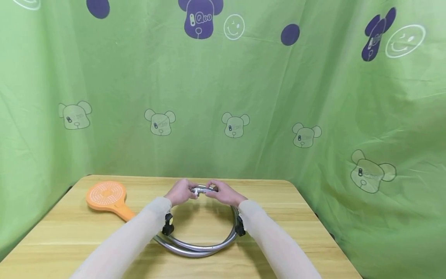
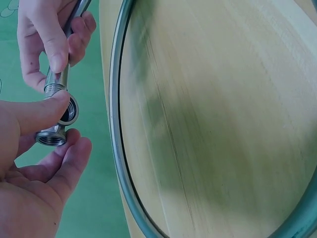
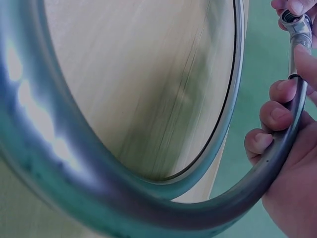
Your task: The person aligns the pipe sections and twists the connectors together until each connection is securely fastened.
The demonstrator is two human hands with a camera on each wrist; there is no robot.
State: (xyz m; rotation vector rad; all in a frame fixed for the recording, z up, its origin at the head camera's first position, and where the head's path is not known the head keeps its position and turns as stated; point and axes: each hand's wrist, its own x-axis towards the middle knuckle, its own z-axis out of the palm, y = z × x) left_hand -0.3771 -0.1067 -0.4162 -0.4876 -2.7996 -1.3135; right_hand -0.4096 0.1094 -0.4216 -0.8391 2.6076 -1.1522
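Note:
A shiny metal tee fitting (image 2: 51, 134) with threaded openings is pinched between the thumb and fingers of my left hand (image 1: 179, 192). My right hand (image 1: 224, 193) grips the end of a silver shower hose (image 1: 198, 254), its fingers curled round the hose just behind the end piece. That end meets the fitting, with some thread showing at the joint in the left wrist view. How far it is screwed in I cannot tell. The hose loops down below both hands. An orange shower head (image 1: 106, 193) lies face up to the left, its handle partly behind the left sleeve.
The wooden table (image 1: 278, 217) spreads under the hands, its far edge just beyond them. Green curtains (image 1: 195, 85) printed with bears hang behind and at both sides. Small black wrist cameras (image 1: 168, 224) are strapped under both wrists, close to the hose loop.

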